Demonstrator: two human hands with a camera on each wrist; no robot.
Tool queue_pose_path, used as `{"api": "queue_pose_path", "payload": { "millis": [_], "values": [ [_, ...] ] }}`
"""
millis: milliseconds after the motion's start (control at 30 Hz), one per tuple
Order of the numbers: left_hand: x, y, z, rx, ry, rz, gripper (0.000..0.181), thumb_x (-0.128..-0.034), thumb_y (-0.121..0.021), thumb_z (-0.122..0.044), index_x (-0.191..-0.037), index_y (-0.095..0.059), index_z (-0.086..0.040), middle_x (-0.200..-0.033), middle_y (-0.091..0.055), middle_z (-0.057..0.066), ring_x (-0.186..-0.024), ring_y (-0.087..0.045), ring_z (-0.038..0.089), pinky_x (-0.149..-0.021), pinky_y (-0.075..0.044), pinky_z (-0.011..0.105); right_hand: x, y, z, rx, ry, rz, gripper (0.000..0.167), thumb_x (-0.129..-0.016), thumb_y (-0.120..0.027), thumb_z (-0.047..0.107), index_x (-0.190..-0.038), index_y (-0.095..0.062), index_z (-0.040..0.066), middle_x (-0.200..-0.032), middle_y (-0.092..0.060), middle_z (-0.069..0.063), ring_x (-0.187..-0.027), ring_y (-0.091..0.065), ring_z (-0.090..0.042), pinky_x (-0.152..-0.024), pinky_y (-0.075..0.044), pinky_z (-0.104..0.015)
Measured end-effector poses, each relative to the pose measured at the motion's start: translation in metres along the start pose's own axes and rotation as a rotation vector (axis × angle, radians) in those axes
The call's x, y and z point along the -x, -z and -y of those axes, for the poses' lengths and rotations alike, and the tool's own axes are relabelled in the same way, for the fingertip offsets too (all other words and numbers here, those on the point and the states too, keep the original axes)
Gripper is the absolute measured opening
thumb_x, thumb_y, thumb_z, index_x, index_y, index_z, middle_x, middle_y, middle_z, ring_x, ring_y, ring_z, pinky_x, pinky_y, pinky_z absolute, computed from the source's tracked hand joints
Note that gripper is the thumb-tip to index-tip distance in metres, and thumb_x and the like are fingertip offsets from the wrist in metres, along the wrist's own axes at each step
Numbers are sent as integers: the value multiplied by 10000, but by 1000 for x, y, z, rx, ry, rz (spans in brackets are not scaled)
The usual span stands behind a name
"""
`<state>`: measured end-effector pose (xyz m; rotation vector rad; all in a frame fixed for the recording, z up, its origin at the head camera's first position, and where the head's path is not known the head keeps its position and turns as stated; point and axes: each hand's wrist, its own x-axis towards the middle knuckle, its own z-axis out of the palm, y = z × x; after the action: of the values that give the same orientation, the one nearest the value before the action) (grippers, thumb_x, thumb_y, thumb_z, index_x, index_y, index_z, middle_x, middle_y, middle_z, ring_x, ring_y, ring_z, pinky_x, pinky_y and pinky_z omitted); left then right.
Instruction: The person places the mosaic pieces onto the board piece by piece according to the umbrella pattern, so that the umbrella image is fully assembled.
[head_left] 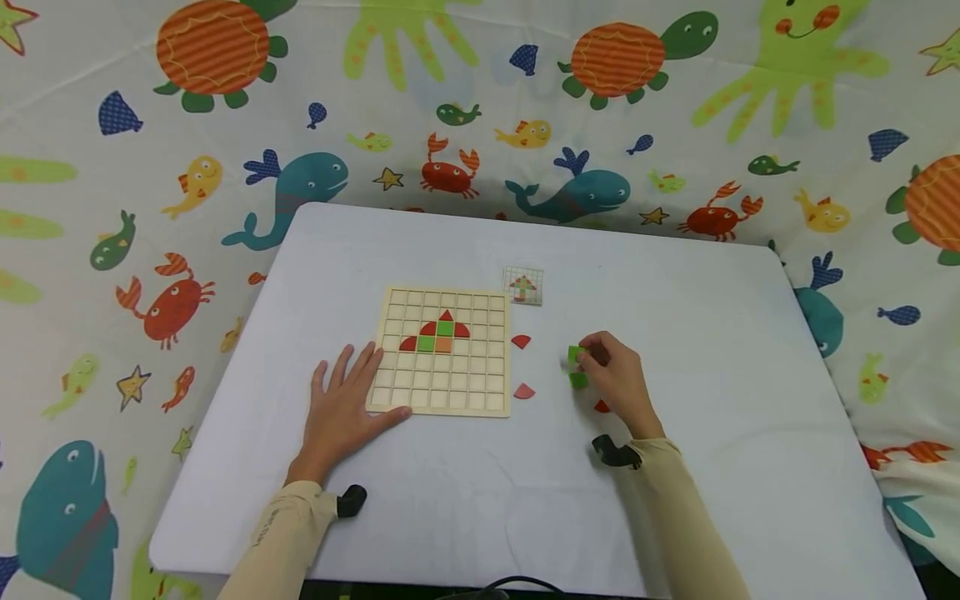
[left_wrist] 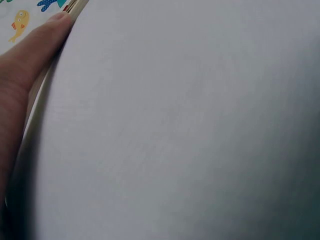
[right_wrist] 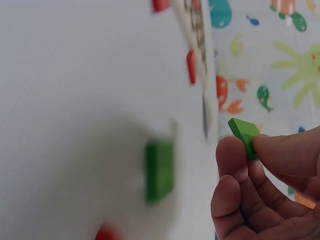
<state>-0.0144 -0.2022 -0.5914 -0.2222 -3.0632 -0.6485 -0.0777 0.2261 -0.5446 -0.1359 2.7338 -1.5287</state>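
Head view: a white table (head_left: 720, 333) bears a square wooden grid board (head_left: 438, 387), left of the table's middle, with loose pieces to its right.
Right hand (head_left: 618, 375): thumb and index finger pinch a green square (head_left: 573, 353) well to the right of the board; the right wrist view shows it tilted and raised off the tabletop.
Left hand (head_left: 341, 417): fingers spread, with fingertips at the board's left edge and the thumb on its near edge.
Board pattern: a red triangle (head_left: 447, 316) farthest; nearer, a green tile (head_left: 446, 328) between two red curved pieces (head_left: 462, 331); nearer still, from left to right, a red corner piece (head_left: 408, 343), a second green tile (head_left: 426, 343) and an orange tile (head_left: 444, 344).
Spare green square (head_left: 578, 381): on the table, just near of the pinched one.
Loose red pieces (head_left: 524, 392): two just right of the board, one farther than the other; a third lies beside the right hand, on its near left.
Grid card (head_left: 523, 286): at the board's far right corner, printed with a small coloured figure; whether its edge lies under the board, I cannot tell.
Cloth (head_left: 487, 92): printed with sea animals, hanging beyond the table's far edge.
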Motion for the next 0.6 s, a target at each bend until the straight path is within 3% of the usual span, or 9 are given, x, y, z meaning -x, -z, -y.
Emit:
{"api": "queue_pose_path", "payload": {
  "millis": [267, 600],
  "values": [
    [0, -2, 2, -3, 1, -9, 1148, -835, -698, -790, -1688, -339, -110, -1751, -285, 110, -1622, -98, 363, -1251, 4, 651, -19, -38, 39, -84, 2, 87, 132, -1001, -699, 10, -1133, -706, 1, -958, -712, -121, -841, -749, -285, -698, -549, -255],
    [0, 1, -1, -14, 13, 12, 1159, -827, -709, -778, -1689, -334, -98, -1754, -278, 109, -1628, -82, 354, -1255, 2, 641, -35, -82, 65, -150, 23, 170, 114, -980, -693, 4, -1088, -726, -13, -902, -717, -99, -813, -762, -318, -701, -569, -286]
  ]
}}
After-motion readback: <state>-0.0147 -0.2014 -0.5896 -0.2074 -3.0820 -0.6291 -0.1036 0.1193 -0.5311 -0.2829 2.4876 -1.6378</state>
